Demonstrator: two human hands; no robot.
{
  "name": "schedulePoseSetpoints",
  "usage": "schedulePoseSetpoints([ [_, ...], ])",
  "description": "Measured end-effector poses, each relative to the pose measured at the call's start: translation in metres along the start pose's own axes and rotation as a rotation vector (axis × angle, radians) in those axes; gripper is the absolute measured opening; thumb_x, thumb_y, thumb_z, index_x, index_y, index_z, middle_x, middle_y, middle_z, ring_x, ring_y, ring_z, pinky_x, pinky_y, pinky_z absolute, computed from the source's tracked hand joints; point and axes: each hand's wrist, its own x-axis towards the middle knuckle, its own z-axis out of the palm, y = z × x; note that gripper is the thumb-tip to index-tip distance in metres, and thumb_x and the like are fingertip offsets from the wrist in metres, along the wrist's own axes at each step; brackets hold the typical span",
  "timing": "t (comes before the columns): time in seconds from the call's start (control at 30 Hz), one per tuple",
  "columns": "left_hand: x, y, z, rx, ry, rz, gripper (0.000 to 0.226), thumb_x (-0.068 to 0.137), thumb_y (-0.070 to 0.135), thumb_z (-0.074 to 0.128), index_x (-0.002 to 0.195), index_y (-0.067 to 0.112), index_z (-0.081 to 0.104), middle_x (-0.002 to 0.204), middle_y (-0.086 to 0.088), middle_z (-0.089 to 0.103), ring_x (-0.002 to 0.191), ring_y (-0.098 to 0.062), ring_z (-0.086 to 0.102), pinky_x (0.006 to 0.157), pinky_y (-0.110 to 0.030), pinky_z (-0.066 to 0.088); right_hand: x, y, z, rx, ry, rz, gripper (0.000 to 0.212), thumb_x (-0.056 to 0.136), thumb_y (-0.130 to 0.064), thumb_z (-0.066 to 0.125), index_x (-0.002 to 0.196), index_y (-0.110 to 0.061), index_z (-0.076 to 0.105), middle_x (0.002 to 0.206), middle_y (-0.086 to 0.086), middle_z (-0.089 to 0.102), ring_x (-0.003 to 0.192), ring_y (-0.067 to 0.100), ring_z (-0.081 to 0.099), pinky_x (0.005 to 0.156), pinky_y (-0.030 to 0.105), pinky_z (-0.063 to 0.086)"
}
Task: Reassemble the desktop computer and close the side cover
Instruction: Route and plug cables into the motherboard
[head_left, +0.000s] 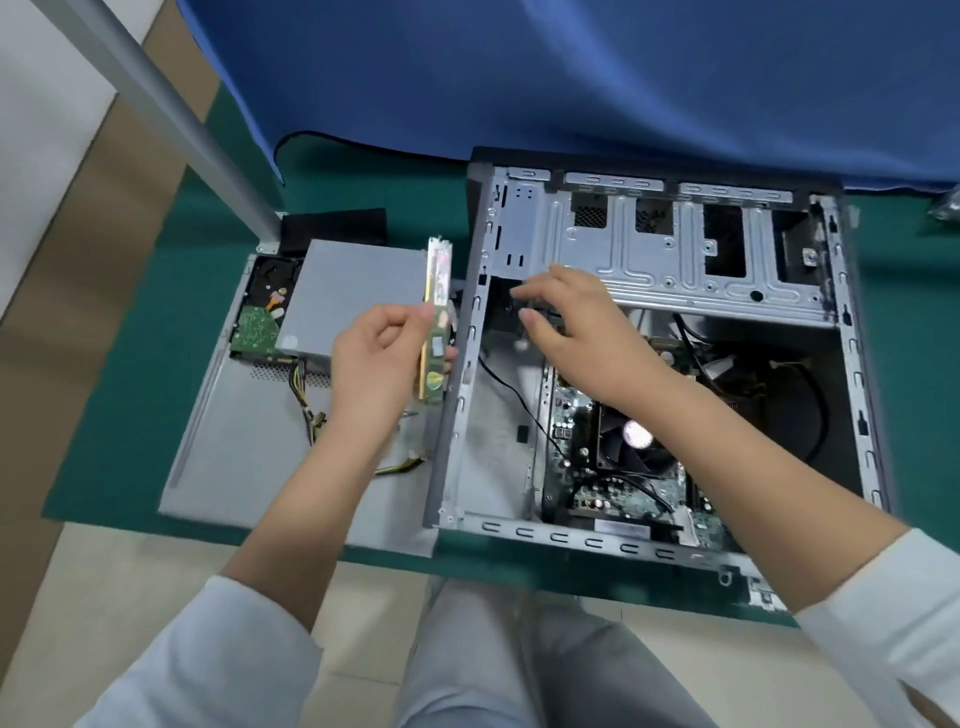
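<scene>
The open desktop case (457, 374) lies on its side on the green table, its motherboard (623, 499) and CPU fan (636, 436) showing. My left hand (379, 364) grips a green memory stick (436, 317) upright, just left of the case wall. My right hand (576, 322) reaches into the case below the drive cage (670, 260); its fingertips touch something dark there, too blurred to tell what. The grey side cover (234, 467) lies flat to the left. On it sit the grey power supply (353, 296) and a hard drive (260, 317).
Yellow and black power cables (306, 400) trail off the power supply over the cover. A blue cloth (571, 78) hangs behind the case. A grey metal post (171, 119) rises at the left. My knees are below the table edge.
</scene>
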Motion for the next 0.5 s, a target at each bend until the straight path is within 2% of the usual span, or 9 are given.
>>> schedulePoseSetpoints([
  [0.07, -0.015, 0.004, 0.019, -0.108, -0.073, -0.017, 0.018, 0.093, 0.025, 0.06, 0.096, 0.009, 0.064, 0.086, -0.003, 0.075, 0.074, -0.019, 0.072, 0.065, -0.029, 0.059, -0.014, -0.004, -0.004, 0.1, -0.009, 0.003, 0.028, 0.098, -0.027, 0.047, 0.123, -0.02, 0.059, 0.116, -0.008, 0.057, 0.117, 0.009, 0.042, 0.093, 0.016, 0.026],
  [0.17, -0.033, 0.002, 0.047, -0.202, -0.187, -0.047, 0.02, 0.094, 0.021, 0.057, 0.101, 0.004, 0.065, 0.088, -0.007, 0.074, 0.076, -0.017, 0.071, 0.067, -0.024, 0.056, -0.036, -0.006, -0.011, 0.482, 0.017, 0.093, 0.018, 0.097, -0.024, 0.051, 0.108, -0.021, 0.065, 0.094, -0.013, 0.065, 0.09, 0.004, 0.058, 0.083, 0.025, 0.045],
  [0.23, -0.041, -0.004, 0.063, -0.184, -0.235, -0.067, 0.018, 0.094, 0.022, 0.057, 0.102, 0.009, 0.066, 0.094, -0.005, 0.073, 0.088, -0.018, 0.07, 0.076, -0.029, 0.056, -0.049, 0.0, -0.016, 0.657, 0.057, 0.11, 0.011, 0.095, -0.021, 0.055, 0.097, -0.022, 0.066, 0.083, -0.012, 0.065, 0.08, 0.006, 0.06, 0.083, 0.027, 0.048],
  [0.3, -0.044, -0.013, 0.079, -0.156, -0.281, -0.104, 0.017, 0.094, 0.024, 0.058, 0.103, 0.014, 0.066, 0.101, -0.003, 0.072, 0.1, -0.016, 0.067, 0.086, -0.032, 0.053, -0.06, 0.011, -0.019, 0.695, 0.082, 0.112, 0.007, 0.093, -0.018, 0.058, 0.094, -0.018, 0.065, 0.083, -0.002, 0.064, 0.077, 0.007, 0.057, 0.078, 0.025, 0.047],
  [0.33, -0.045, -0.017, 0.087, -0.154, -0.312, -0.119, 0.016, 0.094, 0.024, 0.057, 0.103, 0.015, 0.066, 0.102, -0.002, 0.072, 0.101, -0.014, 0.067, 0.086, -0.031, 0.053, -0.064, 0.019, -0.02, 0.709, 0.093, 0.123, 0.007, 0.092, -0.016, 0.059, 0.094, -0.015, 0.066, 0.084, 0.002, 0.064, 0.077, 0.008, 0.057, 0.077, 0.025, 0.047],
  [0.43, -0.041, -0.026, 0.105, -0.146, -0.424, -0.146, 0.015, 0.096, 0.019, 0.054, 0.097, 0.014, 0.069, 0.098, -0.006, 0.072, 0.094, -0.014, 0.068, 0.079, -0.026, 0.056, -0.071, 0.047, -0.023, 0.738, 0.122, 0.202, 0.007, 0.091, -0.013, 0.061, 0.087, -0.014, 0.067, 0.083, 0.001, 0.064, 0.078, 0.01, 0.058, 0.08, 0.027, 0.051],
  [0.5, -0.033, -0.032, 0.113, 0.026, -0.459, -0.079, 0.019, 0.096, 0.016, 0.053, 0.09, 0.019, 0.071, 0.093, -0.002, 0.072, 0.093, -0.015, 0.067, 0.081, -0.025, 0.055, -0.074, 0.066, -0.028, 0.769, 0.107, 0.271, 0.014, 0.093, -0.012, 0.058, 0.08, -0.015, 0.063, 0.078, 0.004, 0.06, 0.074, 0.014, 0.057, 0.073, 0.024, 0.054],
])
